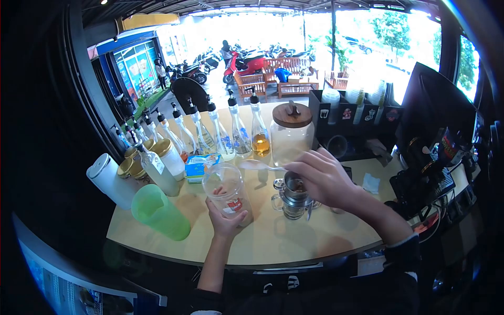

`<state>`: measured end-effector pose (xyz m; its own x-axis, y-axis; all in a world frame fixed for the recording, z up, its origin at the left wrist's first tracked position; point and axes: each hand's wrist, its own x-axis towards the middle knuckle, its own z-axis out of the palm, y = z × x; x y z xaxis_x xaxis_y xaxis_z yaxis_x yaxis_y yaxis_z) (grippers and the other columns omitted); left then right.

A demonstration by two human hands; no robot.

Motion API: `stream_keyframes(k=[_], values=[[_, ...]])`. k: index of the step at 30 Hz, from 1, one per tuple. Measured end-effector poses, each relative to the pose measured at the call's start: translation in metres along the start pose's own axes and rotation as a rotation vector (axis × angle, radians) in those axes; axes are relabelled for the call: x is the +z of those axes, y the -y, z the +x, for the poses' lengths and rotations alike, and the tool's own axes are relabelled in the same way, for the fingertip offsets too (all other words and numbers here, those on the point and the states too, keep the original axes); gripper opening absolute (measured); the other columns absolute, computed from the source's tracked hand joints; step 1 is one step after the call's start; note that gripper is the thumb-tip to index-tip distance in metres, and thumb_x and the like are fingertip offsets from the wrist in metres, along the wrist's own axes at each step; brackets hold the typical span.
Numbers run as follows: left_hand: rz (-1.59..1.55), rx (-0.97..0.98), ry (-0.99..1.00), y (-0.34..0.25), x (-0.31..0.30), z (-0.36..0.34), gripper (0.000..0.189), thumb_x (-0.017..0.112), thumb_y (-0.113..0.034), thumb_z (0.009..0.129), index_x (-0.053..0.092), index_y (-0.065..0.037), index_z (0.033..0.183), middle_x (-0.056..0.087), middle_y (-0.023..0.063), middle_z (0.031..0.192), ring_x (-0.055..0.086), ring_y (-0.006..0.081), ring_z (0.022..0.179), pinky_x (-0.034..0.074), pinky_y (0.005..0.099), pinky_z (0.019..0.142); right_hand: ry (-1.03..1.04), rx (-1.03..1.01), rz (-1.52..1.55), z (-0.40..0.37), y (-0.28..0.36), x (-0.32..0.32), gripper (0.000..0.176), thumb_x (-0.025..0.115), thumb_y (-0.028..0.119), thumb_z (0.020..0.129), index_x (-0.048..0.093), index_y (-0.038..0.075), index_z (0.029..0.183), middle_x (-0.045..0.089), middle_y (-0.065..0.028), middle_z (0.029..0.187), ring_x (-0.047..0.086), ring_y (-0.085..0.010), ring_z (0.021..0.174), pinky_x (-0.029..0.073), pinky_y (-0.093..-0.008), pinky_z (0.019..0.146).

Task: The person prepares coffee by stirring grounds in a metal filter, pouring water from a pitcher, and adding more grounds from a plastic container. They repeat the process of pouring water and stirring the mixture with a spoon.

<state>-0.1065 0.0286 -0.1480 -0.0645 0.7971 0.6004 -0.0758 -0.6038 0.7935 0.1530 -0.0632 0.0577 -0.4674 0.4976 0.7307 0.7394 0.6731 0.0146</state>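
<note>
Flanking the held cup [224, 184] stand tumbler [161, 216] and dripper [294, 202].

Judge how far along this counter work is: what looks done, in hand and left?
Apparently done: something dark sits in the metal container. In hand: the left hand holds a clear cup, the right hand a spoon. Probably left: filling the clear cup, which shows no obvious drink inside.

Spoon handle's [276, 168] end hidden behind the right fingers [303, 167]
</note>
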Motion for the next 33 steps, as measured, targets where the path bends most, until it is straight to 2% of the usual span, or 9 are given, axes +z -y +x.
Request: stream_keyframes(k=[4,6,8,16,19,25,26,29,33], values=[[0.057,-0.05,0.026,-0.009,-0.005,0.003,0.098,0.089,-0.023,0.05,0.035,0.0,0.128,0.046,0.0143,0.124,0.047,0.0261,0.118,0.039,0.0396,0.102,0.064,-0.219,-0.041,0.056,0.01,0.032,0.027,0.062,0.001,0.07,0.063,0.008,0.096,0.057,-0.0026,0.09,0.057,-0.0191,0.09,0.042,-0.033,0.078],[0.303,0.11,0.002,-0.007,-0.01,0.004,0.094,0.088,-0.027,0.051,0.038,0.0,0.126,0.048,0.0133,0.117,0.049,0.0283,0.113,0.041,0.0407,0.098,0.11,-0.295,-0.071,0.075,0.02,0.048,0.024,0.062,0.003,0.071,0.063,0.008,0.094,0.057,-0.0017,0.091,0.056,-0.0182,0.094,0.041,-0.0328,0.08],[0.366,0.136,0.012,-0.011,-0.014,0.005,0.094,0.087,-0.029,0.052,0.039,0.0,0.126,0.048,0.0143,0.118,0.049,0.0293,0.113,0.041,0.041,0.097,0.341,-0.345,-0.159,0.087,0.027,0.064,0.016,0.061,0.006,0.073,0.062,0.009,0.089,0.056,-0.0011,0.093,0.054,-0.0166,0.098,0.039,-0.0328,0.086],[0.218,0.13,0.002,-0.004,-0.015,0.008,0.096,0.085,-0.038,0.057,0.037,0.001,0.13,0.045,0.0187,0.123,0.046,0.0308,0.117,0.039,0.0425,0.098,0.254,-0.431,-0.11,0.084,0.029,0.088,0.022,0.062,0.007,0.075,0.063,0.008,0.097,0.057,-0.0042,0.105,0.053,-0.0185,0.106,0.038,-0.0361,0.095],[0.37,0.282,-0.057,-0.007,-0.02,0.007,0.096,0.084,-0.041,0.06,0.037,0.002,0.132,0.045,0.0191,0.123,0.045,0.0322,0.117,0.037,0.0445,0.099,0.165,-0.39,-0.025,0.07,0.023,0.058,0.027,0.062,0.005,0.076,0.062,0.007,0.103,0.057,-0.0066,0.111,0.053,-0.0217,0.11,0.038,-0.04,0.096],[0.41,0.635,-0.28,-0.027,-0.008,-0.003,0.063,0.077,-0.031,0.067,0.049,0.0,0.115,0.051,0.0173,0.113,0.051,0.0311,0.109,0.042,0.0427,0.09,-0.081,0.05,0.121,-0.016,-0.01,0.003,0.018,0.061,0.003,0.08,0.062,0.004,0.097,0.058,-0.01,0.104,0.058,-0.0284,0.1,0.044,-0.0386,0.088],[0.381,0.646,-0.221,-0.037,0.003,-0.005,0.04,0.072,-0.021,0.071,0.056,-0.001,0.101,0.057,0.0151,0.103,0.056,0.0289,0.099,0.046,0.0391,0.082,-0.109,0.144,0.136,-0.035,-0.021,0.003,0.016,0.061,0.002,0.08,0.062,0.004,0.096,0.058,-0.0104,0.102,0.058,-0.0283,0.098,0.045,-0.0381,0.087],[0.315,0.706,0.085,-0.065,0.039,-0.001,0.03,0.071,-0.017,0.072,0.059,-0.002,0.095,0.059,0.0134,0.095,0.058,0.0275,0.092,0.047,0.0371,0.079,-0.172,0.356,0.187,-0.086,-0.046,0.002,0.014,0.061,0.001,0.082,0.062,0.003,0.096,0.059,-0.0113,0.1,0.059,-0.0276,0.096,0.046,-0.0363,0.084],[0.083,0.47,0.082,-0.074,0.084,0.016,0.031,0.069,-0.018,0.074,0.06,-0.003,0.099,0.06,0.0132,0.097,0.057,0.0258,0.096,0.045,0.0366,0.084,-0.336,0.529,0.069,-0.147,-0.072,-0.001,0.014,0.058,0.001,0.085,0.06,0.001,0.099,0.058,-0.0116,0.099,0.059,-0.0238,0.092,0.046,-0.0311,0.079]])
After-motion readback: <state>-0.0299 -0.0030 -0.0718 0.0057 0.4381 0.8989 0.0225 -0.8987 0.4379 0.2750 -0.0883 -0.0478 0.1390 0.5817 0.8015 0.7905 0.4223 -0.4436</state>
